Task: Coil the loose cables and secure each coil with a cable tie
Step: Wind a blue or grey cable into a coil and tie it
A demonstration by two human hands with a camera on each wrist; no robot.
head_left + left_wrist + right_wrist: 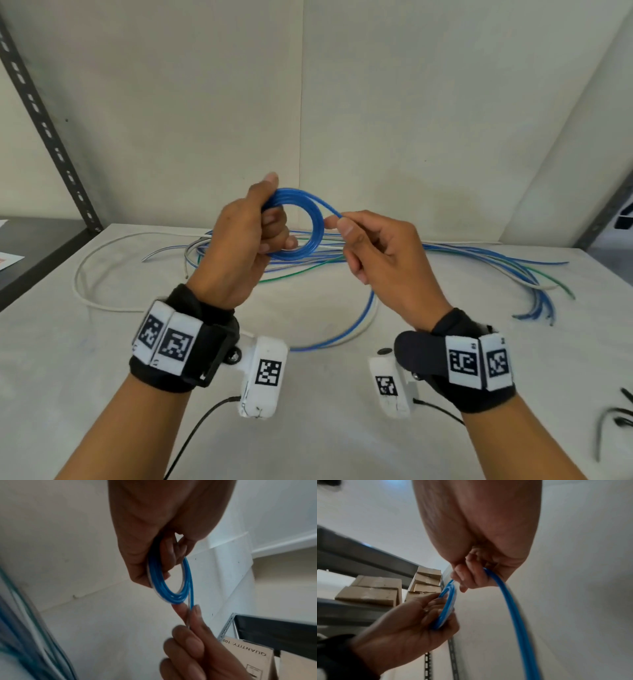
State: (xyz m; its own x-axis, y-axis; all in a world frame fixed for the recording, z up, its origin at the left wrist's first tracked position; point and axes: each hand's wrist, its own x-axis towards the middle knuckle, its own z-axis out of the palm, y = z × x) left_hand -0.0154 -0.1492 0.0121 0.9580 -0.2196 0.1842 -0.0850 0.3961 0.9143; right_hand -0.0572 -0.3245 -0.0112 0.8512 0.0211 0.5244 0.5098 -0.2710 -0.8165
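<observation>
Both wrists carry black straps with white marker blocks; above them, left hand [246, 236] grips a blue cable coil [310, 222] of several turns, fingers curled through the loop, thumb on top, held clear above the white table [102, 377]. Right hand [380, 250] pinches the coil's free strand between thumb and forefinger just beside the coil (that strand drops under the hand toward the table). Loose cables [479, 260], blue, white and green, lie spread along the table's far edge; black cable ties [613, 418] sit at its right edge.
</observation>
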